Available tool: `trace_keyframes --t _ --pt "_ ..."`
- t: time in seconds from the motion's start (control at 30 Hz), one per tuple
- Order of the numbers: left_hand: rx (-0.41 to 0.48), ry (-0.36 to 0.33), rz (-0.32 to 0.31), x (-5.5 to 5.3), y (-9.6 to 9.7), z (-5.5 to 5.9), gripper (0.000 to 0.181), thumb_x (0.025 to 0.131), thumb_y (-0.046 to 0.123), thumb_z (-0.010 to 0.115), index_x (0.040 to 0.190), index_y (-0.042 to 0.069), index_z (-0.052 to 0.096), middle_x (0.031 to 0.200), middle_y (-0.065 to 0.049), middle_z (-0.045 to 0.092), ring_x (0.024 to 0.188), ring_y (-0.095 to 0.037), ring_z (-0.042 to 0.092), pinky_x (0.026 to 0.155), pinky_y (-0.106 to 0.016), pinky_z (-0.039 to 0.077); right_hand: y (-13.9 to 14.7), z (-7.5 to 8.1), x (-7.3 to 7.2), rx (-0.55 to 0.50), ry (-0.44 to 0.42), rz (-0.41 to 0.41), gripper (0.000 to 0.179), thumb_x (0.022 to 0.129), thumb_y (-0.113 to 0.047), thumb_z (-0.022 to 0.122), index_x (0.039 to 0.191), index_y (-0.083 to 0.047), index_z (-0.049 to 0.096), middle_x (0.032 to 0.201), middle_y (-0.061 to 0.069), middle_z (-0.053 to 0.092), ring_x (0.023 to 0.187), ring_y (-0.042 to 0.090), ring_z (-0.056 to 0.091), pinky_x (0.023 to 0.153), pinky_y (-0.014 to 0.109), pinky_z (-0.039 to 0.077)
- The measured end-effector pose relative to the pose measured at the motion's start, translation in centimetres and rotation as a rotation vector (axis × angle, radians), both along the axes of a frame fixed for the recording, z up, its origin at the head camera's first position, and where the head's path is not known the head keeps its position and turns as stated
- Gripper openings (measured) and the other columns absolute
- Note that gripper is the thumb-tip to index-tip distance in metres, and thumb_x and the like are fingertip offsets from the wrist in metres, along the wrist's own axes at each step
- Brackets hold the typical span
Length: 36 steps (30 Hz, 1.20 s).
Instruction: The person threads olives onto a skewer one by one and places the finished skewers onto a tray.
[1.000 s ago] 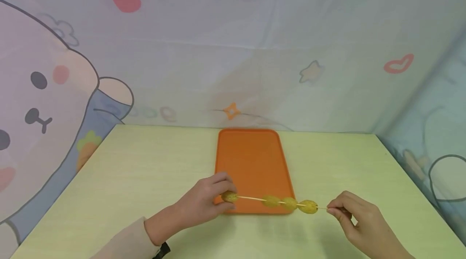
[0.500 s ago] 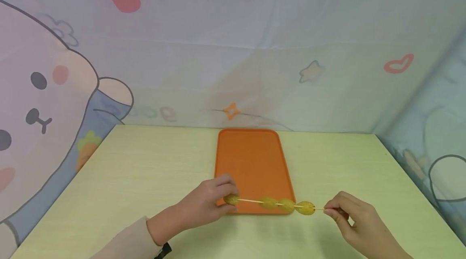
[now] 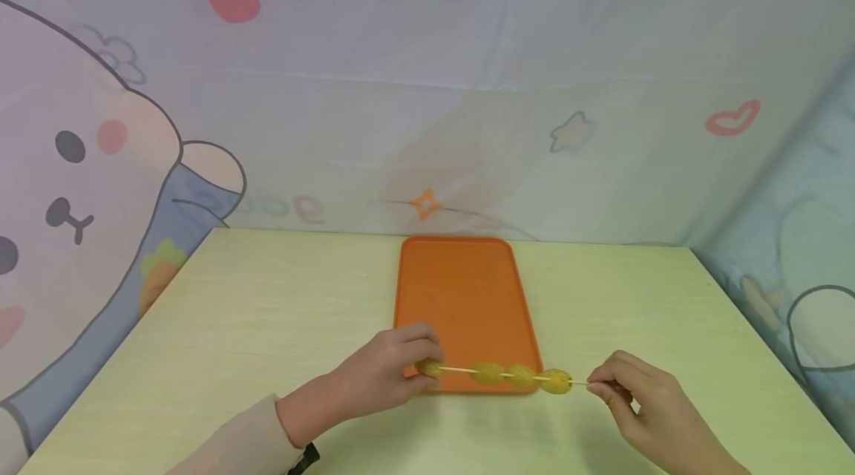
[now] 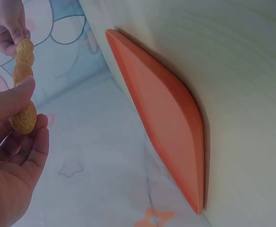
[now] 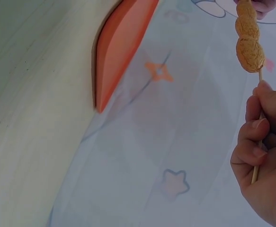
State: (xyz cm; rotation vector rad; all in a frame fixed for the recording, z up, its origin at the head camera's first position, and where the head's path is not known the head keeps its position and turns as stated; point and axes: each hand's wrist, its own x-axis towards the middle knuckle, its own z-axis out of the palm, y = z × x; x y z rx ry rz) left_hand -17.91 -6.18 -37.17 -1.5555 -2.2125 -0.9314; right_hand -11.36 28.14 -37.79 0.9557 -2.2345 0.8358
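Note:
In the head view a thin wooden skewer [image 3: 457,369] runs level over the near part of the orange tray [image 3: 461,297]. Three golden-yellow, rough-skinned balls [image 3: 519,375] sit close together on its right half. My left hand [image 3: 381,371] pinches another such ball [image 4: 23,119] between thumb and fingers at the skewer's left end, with a bare length of stick between it and the group. The thumb and fingertips of my right hand [image 3: 644,401] pinch the stick just right of the balls. The right wrist view shows the stick's tail [image 5: 255,174] running down along the palm.
The tray lies flat on a pale yellow-green table [image 3: 287,297], its far edge near the back of the table. A cloth backdrop [image 3: 401,89] printed with a bear, hearts and stars hangs behind and at the sides.
My right hand has moved a little to the left with the skewer and its three balls. My left hand has shifted slightly right and down with its ball, so the bare gap is shorter.

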Motion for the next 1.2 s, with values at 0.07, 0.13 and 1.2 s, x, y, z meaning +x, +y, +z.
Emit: trace_keyframes --t 0.07,0.13,1.2 --pt "-0.008 0.006 0.003 0.0 0.0 0.0 0.019 0.077 0.003 0.079 0.089 0.005 0.065 0.091 0.001 0.055 0.076 -0.007 0.056 0.069 -0.012 0.050 -0.1 0.0 -0.1 0.000 0.006 0.002 0.011 0.096 -0.023 0.056 0.088 -0.016 0.061 0.079 -0.012 0.053 0.064 -0.004 0.043 0.053 0.007 0.035" --pt "-0.007 0.009 0.004 0.0 0.1 -0.1 0.019 0.077 0.003 0.080 0.089 0.005 0.065 0.091 0.001 0.055 0.076 -0.007 0.056 0.068 -0.012 0.050 -0.3 -0.1 -0.1 -0.004 0.014 0.009 0.013 0.096 -0.024 0.056 0.087 -0.016 0.061 0.079 -0.012 0.053 0.064 -0.004 0.043 0.053 0.007 0.035" --pt "0.047 0.023 -0.022 -0.4 1.0 -0.4 0.022 0.075 0.000 0.080 0.089 0.003 0.064 0.091 -0.003 0.056 0.074 -0.009 0.055 0.067 -0.010 0.048 -1.1 -0.4 -0.6 -0.023 0.009 0.010 0.009 0.096 -0.017 0.058 0.088 -0.014 0.062 0.079 -0.010 0.054 0.063 -0.003 0.043 0.053 0.006 0.036"
